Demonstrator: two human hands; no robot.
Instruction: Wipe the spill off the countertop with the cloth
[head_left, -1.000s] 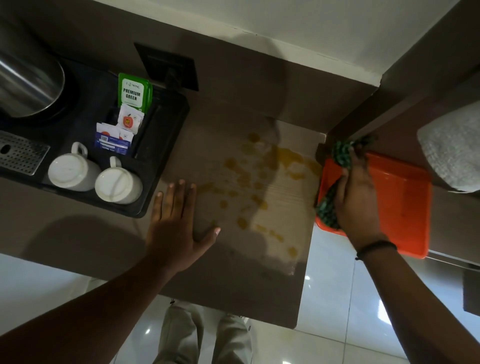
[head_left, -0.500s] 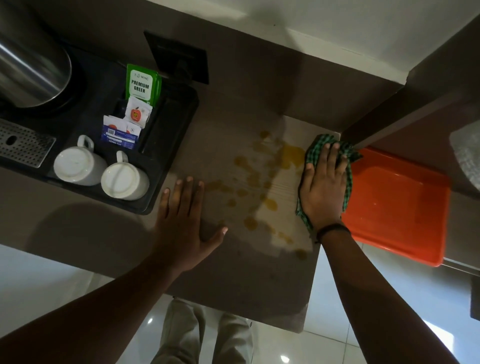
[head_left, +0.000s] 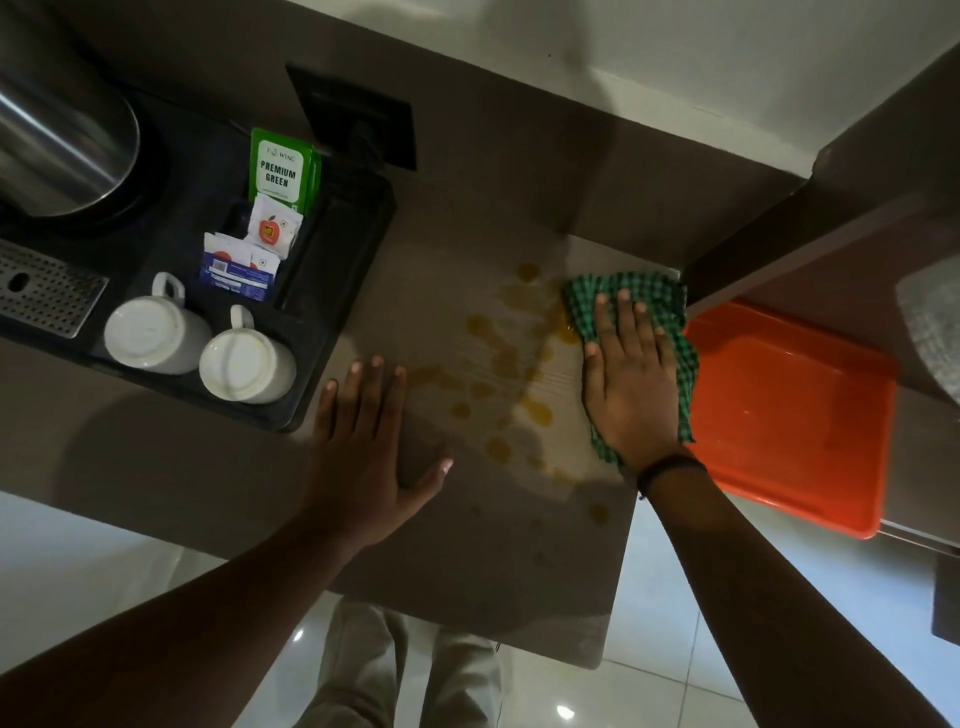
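A yellow-orange spill (head_left: 511, 364) lies in drops and smears across the middle of the brown countertop (head_left: 467, 545). A green-and-black checked cloth (head_left: 631, 293) is spread flat on the counter's right end, over the spill's right edge. My right hand (head_left: 631, 384) presses flat on the cloth, fingers spread and pointing away from me. My left hand (head_left: 366, 441) rests palm down on the bare counter just left of the spill, fingers apart, holding nothing.
A black tray (head_left: 332, 322) at the left holds two upturned white mugs (head_left: 247, 366), tea sachets (head_left: 283, 171) and a steel kettle (head_left: 57, 140). An orange tray (head_left: 789, 415) sits lower, right of the counter's end. Tiled floor and my trousers show below.
My right hand carried the cloth from the orange tray onto the counter and laid it flat on the spill's right edge, then slid a little further left. My left hand stayed put.
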